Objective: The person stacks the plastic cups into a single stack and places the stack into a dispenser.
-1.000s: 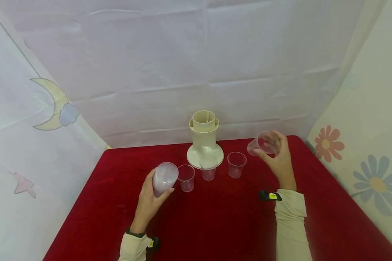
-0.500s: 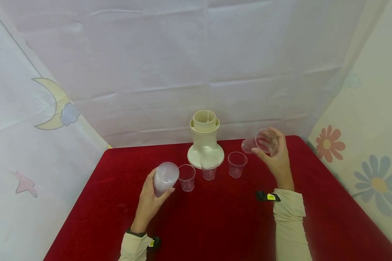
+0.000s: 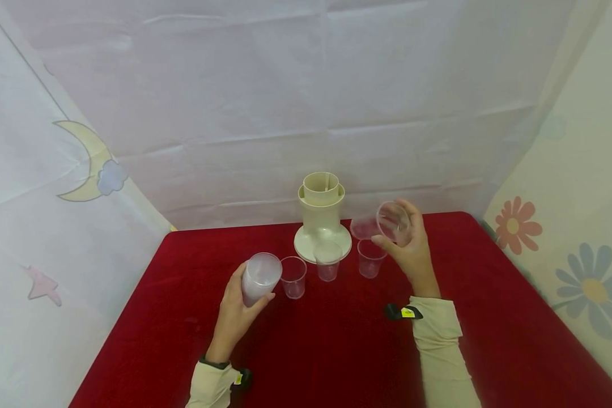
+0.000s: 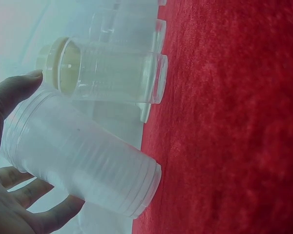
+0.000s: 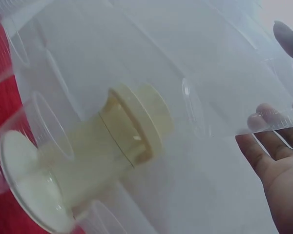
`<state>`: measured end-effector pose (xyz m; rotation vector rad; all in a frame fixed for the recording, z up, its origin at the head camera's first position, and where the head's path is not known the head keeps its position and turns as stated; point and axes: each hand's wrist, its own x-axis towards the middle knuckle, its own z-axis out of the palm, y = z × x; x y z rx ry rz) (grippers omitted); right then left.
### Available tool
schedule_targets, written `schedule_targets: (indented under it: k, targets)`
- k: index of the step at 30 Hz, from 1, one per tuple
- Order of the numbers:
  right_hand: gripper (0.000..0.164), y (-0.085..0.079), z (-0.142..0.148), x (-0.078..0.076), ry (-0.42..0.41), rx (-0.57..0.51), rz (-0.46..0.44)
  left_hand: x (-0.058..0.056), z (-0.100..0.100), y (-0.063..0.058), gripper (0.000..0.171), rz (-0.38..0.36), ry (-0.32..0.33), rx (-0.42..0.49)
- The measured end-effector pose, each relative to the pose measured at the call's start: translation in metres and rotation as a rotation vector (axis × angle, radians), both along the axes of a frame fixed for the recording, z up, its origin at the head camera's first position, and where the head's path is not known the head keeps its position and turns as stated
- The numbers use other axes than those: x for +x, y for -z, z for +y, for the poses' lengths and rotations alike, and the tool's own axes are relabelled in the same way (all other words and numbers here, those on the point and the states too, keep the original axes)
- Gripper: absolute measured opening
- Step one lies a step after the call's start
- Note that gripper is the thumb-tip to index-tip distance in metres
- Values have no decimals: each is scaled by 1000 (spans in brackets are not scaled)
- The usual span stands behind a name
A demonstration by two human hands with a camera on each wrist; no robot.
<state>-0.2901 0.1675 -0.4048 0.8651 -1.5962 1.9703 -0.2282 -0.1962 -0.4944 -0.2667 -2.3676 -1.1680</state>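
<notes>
The right hand [image 3: 410, 249] has moved left across the frame since the earlier picture, taking its see-through cup [image 3: 379, 224] with it. That hand has its thumb and fingers curled round the cup. The cup is tipped on its side, up in the air right of the middle, with its bottom to the left. The right wrist view shows a gap between it and the cups standing below.

The left hand [image 3: 234, 309] grips a big stack of cups [image 3: 260, 277], just left of the middle and low in the frame. The stack leans, with its top toward us.

Three more cups stand upright in a row on the red tabletop [image 3: 311, 340]: a left cup [image 3: 293, 279], a middle cup [image 3: 328, 263] and a right cup [image 3: 370, 258]. The left cup is just beside the stack; I can't tell if they touch. Behind the middle cup, near the center, stands a cream tube [image 3: 320, 218] with a round, flat foot.
</notes>
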Motion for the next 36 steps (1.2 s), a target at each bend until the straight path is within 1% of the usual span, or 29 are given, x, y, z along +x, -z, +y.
schedule_targets:
  k: [8,15,21,27,32,36]
  targets:
    - [84,3,-23,0,-39,87,-3,0,2,-4,87,-7,5,-1]
    - [81,4,-37,0,-97,94,23,-2,1,-3,87,-20,0,-6]
    - [92,5,-51,0,-154,81,38,-2,0,-2,87,-13,-3,-7]
    - [86,7,-70,3,-201,107,46,-3,0,-1,87,6,0,-6]
    - [84,12,-85,8,-224,150,37,-3,0,-1,87,1,4,-7]
    - [83,16,-96,10,-250,149,48,-2,-1,0,88,0,-2,-10]
